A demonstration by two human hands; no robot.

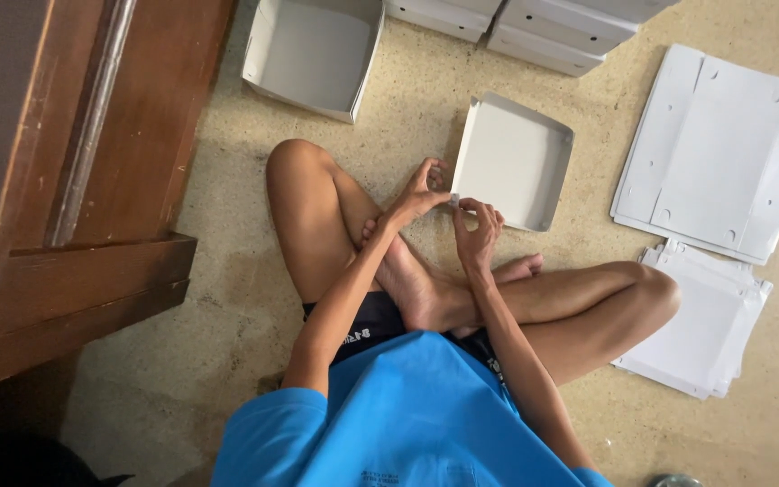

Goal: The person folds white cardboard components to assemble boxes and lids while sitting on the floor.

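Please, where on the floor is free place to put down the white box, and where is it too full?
Bare floor lies left of the bent knee, up to the wooden furniture, and between the folded box at both hands and the flat cardboard sheets. It is crowded at the top, by the open box and stacked boxes, and around the sheet pile.

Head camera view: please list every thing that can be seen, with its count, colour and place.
Half-folded box: one, white, on the floor before the person, its near corner pinched by both hands.
Finished open box: one, white, top centre-left.
Stacked boxes: several, white, top edge; exact count unclear.
Flat cardboard sheets: a few, white, upper right.
Flat sheet pile: one pile, white, right, beside the knee.
Wooden furniture: one, brown, left.
Floor: speckled beige.
Left hand: on the box corner.
Right hand: on the same corner.
Legs: two, bare, crossed.
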